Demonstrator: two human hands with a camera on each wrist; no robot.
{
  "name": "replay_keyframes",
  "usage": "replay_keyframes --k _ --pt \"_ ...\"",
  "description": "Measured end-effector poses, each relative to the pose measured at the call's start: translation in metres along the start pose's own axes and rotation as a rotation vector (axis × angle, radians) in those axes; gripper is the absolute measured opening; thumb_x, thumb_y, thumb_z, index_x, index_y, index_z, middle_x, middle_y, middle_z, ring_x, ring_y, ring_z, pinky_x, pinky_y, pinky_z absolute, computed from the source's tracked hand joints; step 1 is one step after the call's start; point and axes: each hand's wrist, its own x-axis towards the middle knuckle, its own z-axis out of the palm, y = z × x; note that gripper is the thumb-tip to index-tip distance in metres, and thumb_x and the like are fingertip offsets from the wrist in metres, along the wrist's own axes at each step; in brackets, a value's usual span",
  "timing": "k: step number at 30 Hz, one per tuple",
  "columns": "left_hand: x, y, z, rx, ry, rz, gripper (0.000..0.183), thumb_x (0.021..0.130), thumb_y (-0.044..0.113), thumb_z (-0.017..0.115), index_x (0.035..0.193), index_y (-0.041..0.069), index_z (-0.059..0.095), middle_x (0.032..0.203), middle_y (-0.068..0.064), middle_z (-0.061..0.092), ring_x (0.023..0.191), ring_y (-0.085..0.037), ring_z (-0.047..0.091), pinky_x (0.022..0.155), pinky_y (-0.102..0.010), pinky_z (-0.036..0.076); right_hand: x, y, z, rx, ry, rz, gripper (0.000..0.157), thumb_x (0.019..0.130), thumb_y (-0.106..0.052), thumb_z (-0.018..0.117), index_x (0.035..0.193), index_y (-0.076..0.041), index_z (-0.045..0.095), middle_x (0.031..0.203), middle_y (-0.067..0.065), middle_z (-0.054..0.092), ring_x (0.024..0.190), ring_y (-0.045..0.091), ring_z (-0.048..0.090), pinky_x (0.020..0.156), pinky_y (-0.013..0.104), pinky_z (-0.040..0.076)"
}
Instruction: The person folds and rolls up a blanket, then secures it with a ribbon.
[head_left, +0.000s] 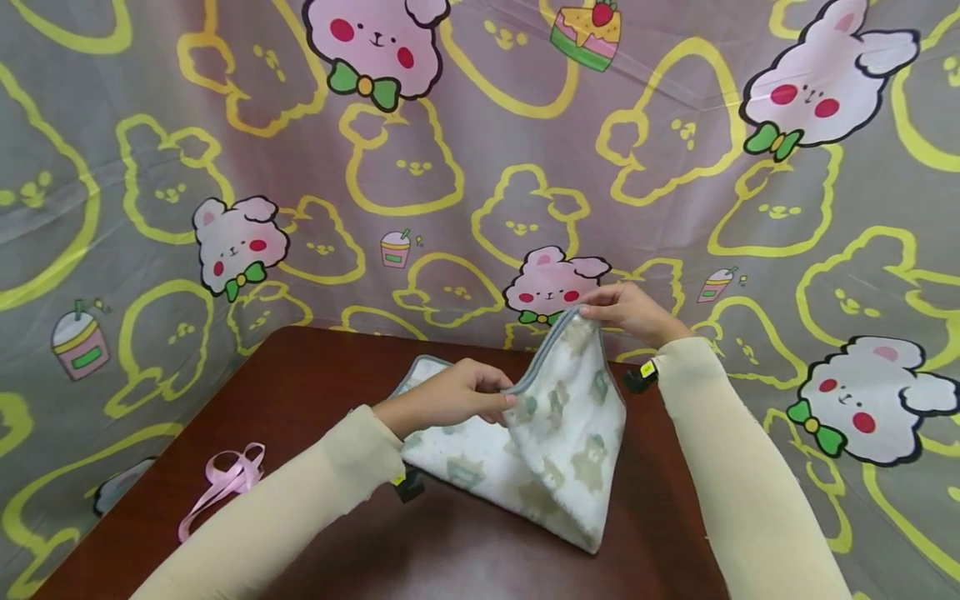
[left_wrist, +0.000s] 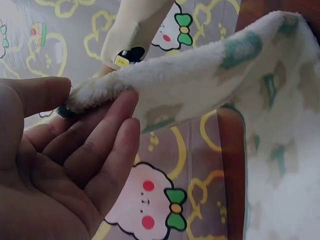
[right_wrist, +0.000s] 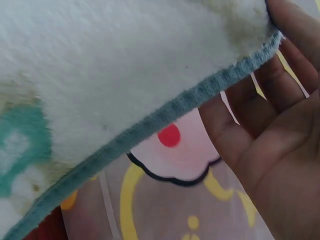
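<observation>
A white fleecy towel (head_left: 577, 433) with pale bear prints and a blue-grey edging is partly lifted off the table, its lower part still lying there. My left hand (head_left: 468, 393) pinches the edge near the middle between thumb and fingers. Higher up and to the right, my right hand (head_left: 626, 310) pinches a raised corner. In the left wrist view the towel's folded edge (left_wrist: 107, 90) sits between thumb and fingertips. The right wrist view shows the stitched blue-grey border (right_wrist: 165, 112) running down from the right thumb and fingers (right_wrist: 285, 90).
A pink ribbon (head_left: 234, 477) lies loosely looped on the left of the dark red-brown table (head_left: 300, 367). Behind the table hangs a grey curtain (head_left: 450, 242) printed with rabbits and yellow outlines. Small black wrist devices (head_left: 408, 483) sit at the sleeve cuffs.
</observation>
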Motion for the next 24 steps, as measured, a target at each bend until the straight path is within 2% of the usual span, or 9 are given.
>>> replay_keyframes --k 5,8,12,16,18,22,24 --pt "-0.014 -0.011 -0.015 -0.044 0.029 -0.026 0.024 0.096 0.019 0.063 0.111 0.0 0.068 0.091 -0.006 0.072 0.083 -0.023 0.07 0.076 -0.036 0.055 0.021 0.001 0.022 0.022 0.021 -0.003 0.033 0.09 -0.02 0.071 0.116 0.0 0.067 0.101 0.007 0.069 0.087 0.017 0.065 0.08 0.031 0.053" --pt "-0.022 -0.02 -0.024 -0.059 0.058 -0.046 0.021 0.095 0.017 0.063 0.107 0.0 0.068 0.09 -0.008 0.07 0.082 -0.024 0.07 0.076 -0.037 0.055 0.037 0.002 0.04 0.118 0.0 0.0 0.033 0.091 -0.019 0.07 0.118 0.001 0.067 0.104 0.01 0.068 0.087 0.018 0.065 0.078 0.033 0.053" --pt "-0.033 -0.031 -0.034 -0.08 0.082 -0.065 0.018 0.095 0.014 0.062 0.103 -0.001 0.067 0.089 -0.01 0.069 0.082 -0.027 0.071 0.077 -0.042 0.055 0.051 0.002 0.061 0.207 -0.038 0.046 0.034 0.094 -0.019 0.066 0.123 0.0 0.064 0.113 0.013 0.065 0.096 0.023 0.063 0.084 0.037 0.051" --pt "-0.043 -0.039 -0.041 -0.072 0.092 -0.079 0.018 0.096 0.013 0.061 0.103 -0.003 0.066 0.088 -0.011 0.07 0.082 -0.028 0.071 0.077 -0.042 0.055 0.06 -0.001 0.074 0.121 -0.024 0.044 0.034 0.096 -0.02 0.063 0.125 -0.003 0.063 0.116 0.01 0.065 0.097 0.022 0.063 0.087 0.042 0.049" --pt "-0.047 -0.043 -0.044 -0.07 0.103 -0.088 0.018 0.096 0.013 0.06 0.103 -0.003 0.065 0.087 -0.012 0.07 0.082 -0.028 0.071 0.076 -0.04 0.056 0.065 -0.003 0.079 0.061 -0.013 0.012 0.033 0.096 -0.019 0.063 0.125 -0.002 0.063 0.116 0.008 0.066 0.095 0.019 0.063 0.086 0.04 0.049" --pt "-0.054 -0.048 -0.049 -0.067 0.121 -0.095 0.018 0.096 0.014 0.061 0.101 -0.002 0.066 0.087 -0.012 0.069 0.083 -0.029 0.07 0.076 -0.039 0.056 0.072 -0.007 0.084 0.02 0.005 -0.01 0.033 0.095 -0.017 0.066 0.123 -0.001 0.064 0.109 0.008 0.068 0.074 0.014 0.056 0.068 0.032 0.048" --pt "-0.057 -0.051 -0.052 -0.064 0.128 -0.103 0.018 0.096 0.015 0.061 0.101 -0.002 0.066 0.088 -0.012 0.068 0.083 -0.029 0.07 0.076 -0.04 0.055 0.076 -0.008 0.087 0.015 0.014 -0.022 0.035 0.093 -0.017 0.067 0.123 0.0 0.064 0.108 0.008 0.068 0.072 0.014 0.054 0.064 0.029 0.047"
